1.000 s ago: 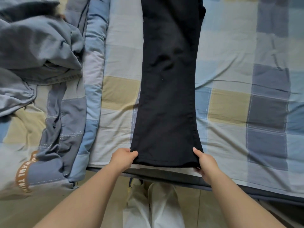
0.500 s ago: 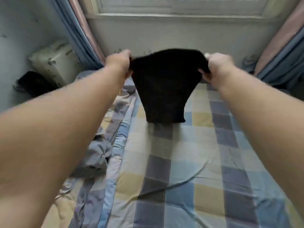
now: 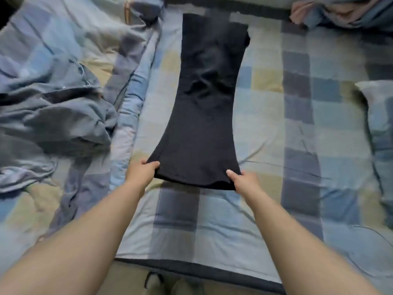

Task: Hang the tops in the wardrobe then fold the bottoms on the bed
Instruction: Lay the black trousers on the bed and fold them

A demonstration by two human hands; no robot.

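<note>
A pair of black trousers lies lengthwise along the middle of the checked bed, legs together, hem end nearest me. My left hand grips the left corner of the hem. My right hand pinches the right corner, thumb on top of the cloth. The hem edge is lifted slightly off the sheet between the two hands. The waist end lies flat far up the bed.
A rumpled grey-blue duvet is heaped on the left of the bed. A pillow lies at the right edge, and bunched pink and blue curtains sit at the far right corner. The bed's near edge runs below my forearms.
Half a second ago I held the hem high in the air toward the window; now both hands have come down and back, and the trousers lie stretched out on the bed again.
</note>
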